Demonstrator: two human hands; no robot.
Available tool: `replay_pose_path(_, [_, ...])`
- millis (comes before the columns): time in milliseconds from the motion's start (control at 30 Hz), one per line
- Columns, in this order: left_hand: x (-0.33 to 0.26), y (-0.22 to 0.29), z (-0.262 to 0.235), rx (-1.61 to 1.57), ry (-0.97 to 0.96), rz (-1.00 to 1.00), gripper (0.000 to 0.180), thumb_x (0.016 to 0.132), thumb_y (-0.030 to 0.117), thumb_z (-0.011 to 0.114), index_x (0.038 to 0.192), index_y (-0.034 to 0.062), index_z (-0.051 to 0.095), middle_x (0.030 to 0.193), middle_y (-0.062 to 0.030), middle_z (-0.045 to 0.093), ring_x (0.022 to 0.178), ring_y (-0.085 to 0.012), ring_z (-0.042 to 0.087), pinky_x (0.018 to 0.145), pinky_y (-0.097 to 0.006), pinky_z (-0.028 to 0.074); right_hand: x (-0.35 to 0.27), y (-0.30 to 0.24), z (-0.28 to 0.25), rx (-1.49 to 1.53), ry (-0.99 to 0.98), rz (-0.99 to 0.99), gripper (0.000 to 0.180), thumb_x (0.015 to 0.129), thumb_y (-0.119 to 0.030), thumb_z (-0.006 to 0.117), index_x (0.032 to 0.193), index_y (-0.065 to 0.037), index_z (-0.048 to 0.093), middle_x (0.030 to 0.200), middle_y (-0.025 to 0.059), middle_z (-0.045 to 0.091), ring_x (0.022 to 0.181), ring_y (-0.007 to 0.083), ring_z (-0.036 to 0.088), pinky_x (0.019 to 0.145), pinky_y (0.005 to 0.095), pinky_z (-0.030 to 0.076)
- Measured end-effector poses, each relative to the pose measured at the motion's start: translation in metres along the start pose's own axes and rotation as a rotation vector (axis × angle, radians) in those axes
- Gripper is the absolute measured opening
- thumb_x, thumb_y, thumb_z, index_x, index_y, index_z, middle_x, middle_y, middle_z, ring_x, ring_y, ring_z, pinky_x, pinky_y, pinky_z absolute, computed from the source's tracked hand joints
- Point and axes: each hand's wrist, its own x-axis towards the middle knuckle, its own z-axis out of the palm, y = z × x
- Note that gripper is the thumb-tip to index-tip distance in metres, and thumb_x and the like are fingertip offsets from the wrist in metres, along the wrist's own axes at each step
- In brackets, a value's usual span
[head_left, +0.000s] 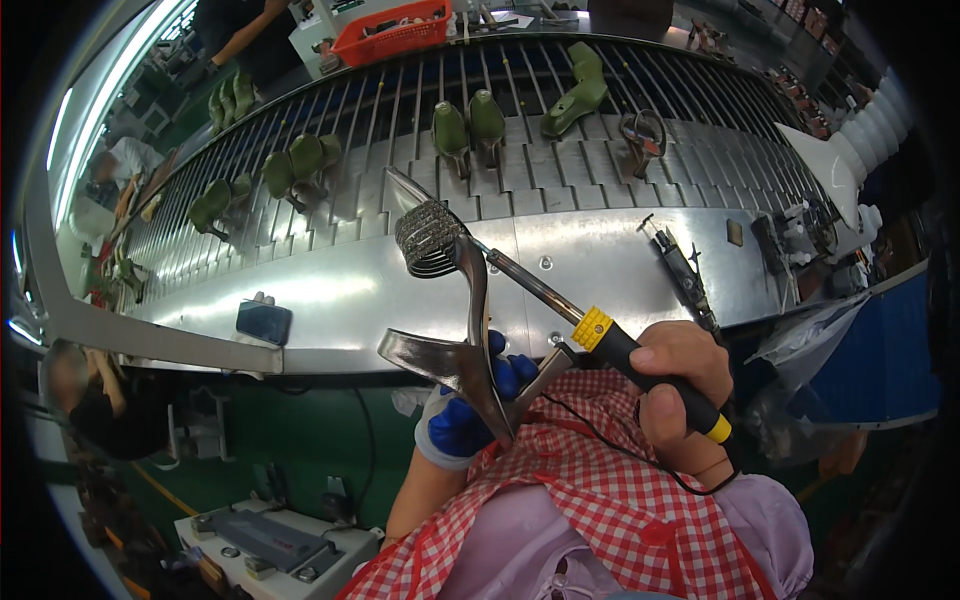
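My left hand point(470, 415), in a blue and white glove, grips a silver high-heeled sandal point(455, 300) by its sole, with the glittery strap at the top. My right hand point(680, 390), bare, holds a heated iron tool point(620, 345) with a black handle and yellow rings. The tool's long metal tip reaches up and left to the sandal's strap. Both hands are raised in front of my red checked apron point(600, 500), just before the metal shelf point(330, 290).
A slatted conveyor point(560, 160) carries green shoe lasts point(468, 125) and a dark sandal point(643, 135). A phone point(264, 322) and a second tool point(685, 275) lie on the shelf. A red basket point(395, 35) and other people stand beyond; another person is at left.
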Motion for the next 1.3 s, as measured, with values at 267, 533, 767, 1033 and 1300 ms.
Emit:
replay_pose_path(267, [0.01, 0.011, 0.016, 0.713, 0.17, 0.184, 0.065, 0.079, 0.032, 0.077, 0.125, 0.0017, 0.044, 0.087, -0.0054, 0.056, 0.079, -0.0214, 0.054, 0.082, -0.037, 0.046, 0.005, -0.015, 0.001, -0.068, -0.143, 0.021, 0.021, 0.069, -0.013, 0.062, 0.087, -0.004, 0.066, 0.063, 0.0043, 0.06, 0.047, 0.0174, 0.055, 0.047, 0.0275, 0.044])
replay_pose_path(533, [0.01, 0.027, -0.02, 1.787, 0.068, 0.489, 0.058, 0.075, 0.029, 0.08, 0.112, 0.0017, 0.044, 0.078, 0.0004, 0.051, 0.07, -0.0167, 0.053, 0.068, -0.028, 0.046, 0.008, -0.024, 0.0, 0.121, -0.276, 0.087, 0.018, 0.07, -0.017, 0.063, 0.082, -0.005, 0.068, 0.056, 0.0037, 0.056, 0.043, 0.0186, 0.055, 0.044, 0.0294, 0.043])
replay_pose_path(767, [0.012, 0.04, -0.016, 0.226, -0.034, 0.3, 0.055, 0.083, 0.011, 0.07, 0.127, -0.0005, 0.039, 0.099, -0.0085, 0.064, 0.096, -0.0203, 0.062, 0.084, -0.031, 0.051, -0.006, -0.017, -0.004, 0.322, -0.013, 0.148, 0.029, 0.083, -0.032, 0.06, 0.083, -0.003, 0.067, 0.058, 0.0065, 0.059, 0.047, 0.0186, 0.056, 0.047, 0.0302, 0.045])
replay_pose_path(1033, [0.012, 0.097, 0.024, 2.016, 0.439, 0.957, 0.025, 0.066, 0.015, 0.074, 0.085, 0.0005, 0.068, 0.084, -0.0094, 0.066, 0.088, -0.0254, 0.063, 0.112, -0.051, 0.025, -0.031, 0.056, 0.014, -0.487, -0.176, 0.205, 0.035, 0.074, 0.001, 0.069, 0.107, -0.009, 0.064, 0.072, 0.0101, 0.058, 0.061, 0.0251, 0.059, 0.054, 0.0316, 0.045])
replay_pose_path(1300, [0.002, 0.105, 0.044, 2.308, 0.272, 1.069, 0.022, 0.065, 0.026, 0.073, 0.086, 0.0175, 0.07, 0.077, 0.0036, 0.064, 0.09, -0.015, 0.061, 0.109, -0.064, 0.019, -0.108, 0.127, 0.023, -0.796, -0.561, 0.453, 0.041, 0.078, -0.004, 0.056, 0.114, -0.021, 0.062, 0.087, 0.0056, 0.057, 0.078, 0.0246, 0.06, 0.064, 0.0357, 0.05])
